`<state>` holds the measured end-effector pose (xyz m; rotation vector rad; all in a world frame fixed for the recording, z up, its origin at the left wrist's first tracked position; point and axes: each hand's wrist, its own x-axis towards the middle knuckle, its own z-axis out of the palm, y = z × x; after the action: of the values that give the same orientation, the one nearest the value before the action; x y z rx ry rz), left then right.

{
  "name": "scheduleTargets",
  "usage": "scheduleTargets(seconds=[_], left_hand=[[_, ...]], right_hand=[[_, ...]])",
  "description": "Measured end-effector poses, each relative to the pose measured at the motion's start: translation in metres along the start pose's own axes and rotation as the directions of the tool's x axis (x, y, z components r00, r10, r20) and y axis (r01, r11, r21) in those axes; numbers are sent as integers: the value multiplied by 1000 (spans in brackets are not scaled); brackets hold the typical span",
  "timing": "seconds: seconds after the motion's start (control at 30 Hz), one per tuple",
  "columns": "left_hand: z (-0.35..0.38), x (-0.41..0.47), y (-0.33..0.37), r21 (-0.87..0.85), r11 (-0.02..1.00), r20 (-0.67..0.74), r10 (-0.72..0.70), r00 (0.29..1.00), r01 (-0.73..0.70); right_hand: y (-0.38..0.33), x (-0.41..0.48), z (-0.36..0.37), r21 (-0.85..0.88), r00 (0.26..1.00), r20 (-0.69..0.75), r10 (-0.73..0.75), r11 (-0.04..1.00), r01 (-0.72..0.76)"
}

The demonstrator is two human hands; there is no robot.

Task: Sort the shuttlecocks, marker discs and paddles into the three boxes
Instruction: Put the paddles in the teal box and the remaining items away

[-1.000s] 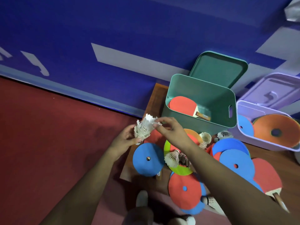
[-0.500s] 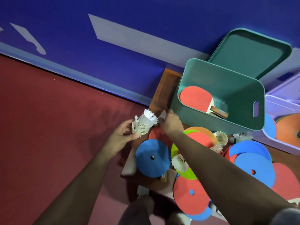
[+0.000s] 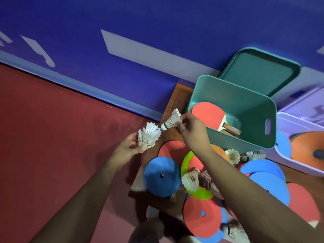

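My left hand grips a nested stack of white shuttlecocks over the red floor. My right hand pinches a single white shuttlecock by its feathers, its cork just apart from the stack. A green box behind my right hand holds a red paddle. A lilac box at the right holds blue and orange marker discs. Loose discs, among them a blue one and a red one, and several shuttlecocks lie on the low wooden table.
The green lid leans against the blue wall behind its box. A lilac lid stands behind the lilac box. Red floor spreads to the left. Another red paddle lies at the right edge. My knee shows at the bottom.
My right hand has pulled one shuttlecock out of the stack in my left hand and lifted it up and to the right. The camera has swung slightly left.
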<state>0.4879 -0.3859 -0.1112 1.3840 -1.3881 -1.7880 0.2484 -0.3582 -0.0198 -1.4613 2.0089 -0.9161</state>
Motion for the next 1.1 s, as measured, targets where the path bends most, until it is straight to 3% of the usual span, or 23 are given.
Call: scheduleTargets(seconds=[0.13, 0.33, 0.43, 0.6, 0.9, 1.1], left_hand=[[25, 0, 42, 37, 996, 105, 79, 991, -83], [87, 4, 101, 102, 969, 258, 193, 947, -225], [127, 2, 126, 125, 949, 318, 239, 917, -291], [205, -8, 160, 138, 894, 390, 346, 853, -425], [421, -31, 194, 200, 826, 487, 383, 785, -527], [580, -52, 198, 246, 819, 496, 353, 793, -518]], right_hand=[[-13, -11, -58, 9, 992, -111, -67, 998, 68], [-5, -40, -121, -96, 990, -61, -125, 988, 119], [16, -56, -154, -79, 992, -113, -63, 995, 54], [62, -86, -220, 104, 957, -273, 97, 992, -71], [181, -148, -382, 195, 893, -389, 226, 968, -160], [273, -186, -489, 262, 867, -393, 306, 941, -213]])
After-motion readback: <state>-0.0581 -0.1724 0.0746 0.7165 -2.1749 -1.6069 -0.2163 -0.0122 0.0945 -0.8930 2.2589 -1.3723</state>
